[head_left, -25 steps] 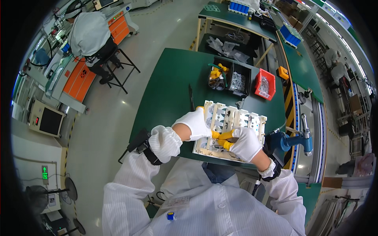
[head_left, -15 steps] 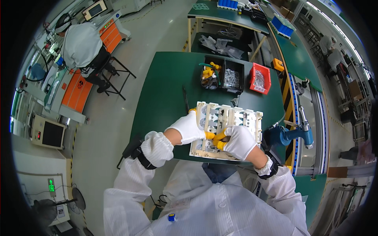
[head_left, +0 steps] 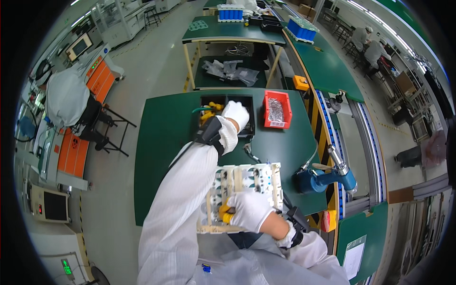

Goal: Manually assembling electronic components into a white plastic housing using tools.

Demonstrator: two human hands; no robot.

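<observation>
A white plastic frame (head_left: 231, 182) with rows of round openings lies at the table's near edge. My right hand (head_left: 249, 210), in a white glove with yellow fingertips, rests over its lower middle, thumb and fingers curled together in a pinch; whatever they grip is too small to make out. Farther off, my left hand (head_left: 236, 115) reaches down into the right compartment of a black bin (head_left: 252, 114). Its fingers are hidden behind the back of the glove. Yellow-handled tools (head_left: 209, 112) fill the bin's left compartment, right beside that hand.
A red bin (head_left: 278, 110) of small metal parts stands right of the black one. Near the table's right edge sits a blue pistol-shaped tool (head_left: 327, 179) with a metal head. Beyond runs a conveyor rail (head_left: 365, 137). A person (head_left: 69, 97) sits at an orange machine, left.
My left hand has left the frame and moved forward into the black bin. My right hand stays at the frame. The whole view has shifted, with the table now lower and farther left.
</observation>
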